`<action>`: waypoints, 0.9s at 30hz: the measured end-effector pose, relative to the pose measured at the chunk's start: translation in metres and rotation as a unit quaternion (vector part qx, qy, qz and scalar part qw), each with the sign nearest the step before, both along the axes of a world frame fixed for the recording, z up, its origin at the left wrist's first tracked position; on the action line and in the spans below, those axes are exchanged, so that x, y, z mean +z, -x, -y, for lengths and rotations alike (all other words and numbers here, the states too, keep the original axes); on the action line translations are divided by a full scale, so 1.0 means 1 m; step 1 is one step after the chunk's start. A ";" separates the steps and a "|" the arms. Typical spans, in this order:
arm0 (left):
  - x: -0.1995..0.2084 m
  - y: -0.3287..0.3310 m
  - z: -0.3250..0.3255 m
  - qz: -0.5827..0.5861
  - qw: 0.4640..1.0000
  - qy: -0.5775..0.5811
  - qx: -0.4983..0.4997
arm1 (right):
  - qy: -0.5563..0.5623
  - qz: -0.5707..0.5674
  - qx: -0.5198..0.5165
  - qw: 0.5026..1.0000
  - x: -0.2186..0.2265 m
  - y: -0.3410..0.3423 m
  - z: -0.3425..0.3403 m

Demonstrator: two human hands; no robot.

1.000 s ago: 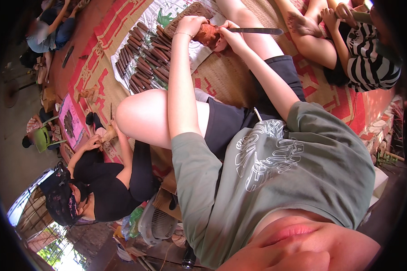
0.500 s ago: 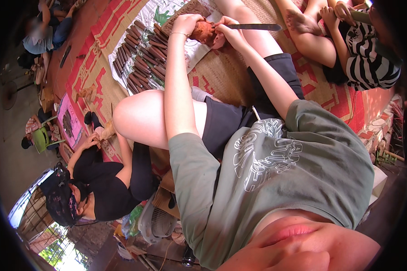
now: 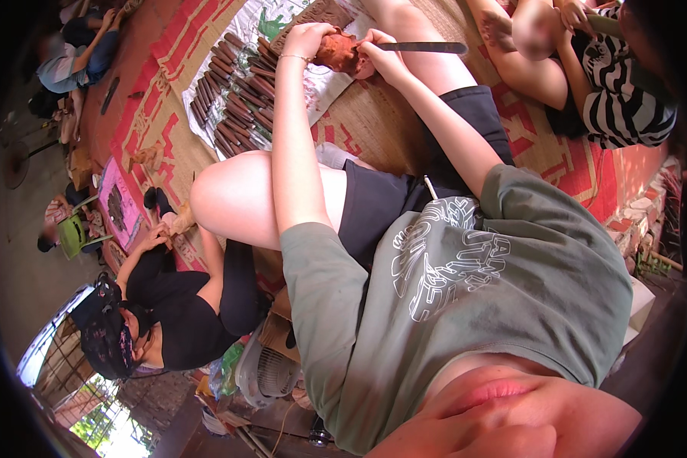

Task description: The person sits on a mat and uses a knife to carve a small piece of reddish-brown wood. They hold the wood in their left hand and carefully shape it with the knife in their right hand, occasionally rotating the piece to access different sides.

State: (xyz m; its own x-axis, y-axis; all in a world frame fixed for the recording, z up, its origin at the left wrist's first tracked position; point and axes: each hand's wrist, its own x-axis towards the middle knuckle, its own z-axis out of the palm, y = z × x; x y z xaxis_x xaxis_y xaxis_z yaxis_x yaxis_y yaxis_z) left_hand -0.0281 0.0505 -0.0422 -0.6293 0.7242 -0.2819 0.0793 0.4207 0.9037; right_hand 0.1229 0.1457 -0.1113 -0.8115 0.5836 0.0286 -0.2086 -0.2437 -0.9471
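Shifting slightly left, the left hand (image 3: 307,39) still gripped the reddish-brown piece (image 3: 336,52) at the scene's far middle while the right hand (image 3: 382,59) held a dark flat tool (image 3: 429,47) beside it, the handling apparently uninterrupted.

pale grey fan (image 3: 271,372) | 1 green chair (image 3: 72,236) | pink sheet (image 3: 110,172) | red-and-tan mat (image 3: 385,114)

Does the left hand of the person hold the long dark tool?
No; the right hand grips the long dark tool, while the left hand holds the reddish-brown carving.
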 end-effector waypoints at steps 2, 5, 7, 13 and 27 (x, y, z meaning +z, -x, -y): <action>0.005 -0.003 -0.002 -0.020 1.000 0.009 -0.002 | 0.027 0.013 -0.004 1.000 -0.001 -0.002 -0.001; -0.002 0.002 0.000 -0.041 0.999 0.028 -0.002 | 0.042 0.008 -0.012 0.999 0.001 0.001 0.003; -0.002 0.002 0.001 -0.044 0.999 0.016 -0.010 | 0.050 0.002 -0.010 0.999 -0.004 0.001 0.003; 0.005 -0.001 0.002 -0.033 0.999 0.010 -0.023 | 0.064 -0.004 0.016 0.998 -0.009 0.000 0.001; 0.005 -0.002 0.005 -0.030 0.999 -0.007 -0.014 | -0.003 -0.002 0.006 1.000 -0.004 0.000 0.001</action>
